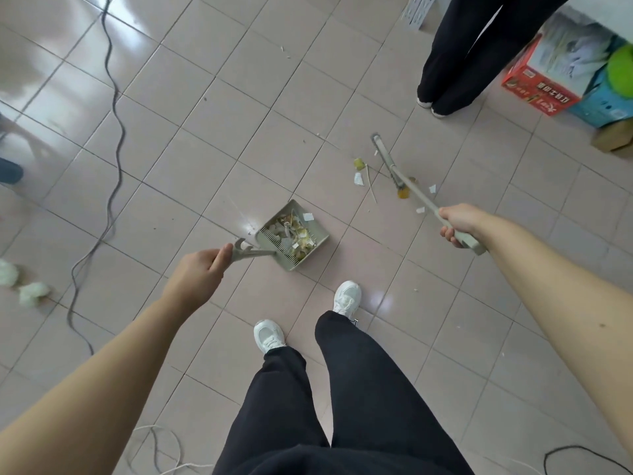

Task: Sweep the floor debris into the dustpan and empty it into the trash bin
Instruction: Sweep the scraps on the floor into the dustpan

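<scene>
**Sweeping stage, seen from the head camera, left to right.** A black cable [115,138] snakes over the tiled floor [239,97], well left of the left hand [200,272]; two crumpled white wads [32,293] lie further left again. The left hand is closed round the end of the dustpan handle [246,252], thumb along the top.

The dustpan [310,253] rests on the floor just beyond and to the right of that hand, and already holds a heap of collected scraps [294,234]. Its comb edge is on the handle side. Its open mouth faces away from the left hand, toward the right hand [459,224].

The loose debris [358,179] consists of paper bits, a thin stick and yellowish pieces. It lies beyond the pan's mouth, between the dustpan and the broom head [383,156]. A few scraps lie nearer the right hand, beside the broom handle [416,192].

The right hand is wrapped round the handle close to its end. The handle's long axis runs from that hand forward and to the left; the head lies crosswise to the line toward the pan.

The right hand is the nearer to the debris, so the coming stroke is judged to draw leftward into the mouth. A bystander's legs [455,63] and stacked boxes [548,73] stand beyond the right hand. No trash bin is visible.
</scene>
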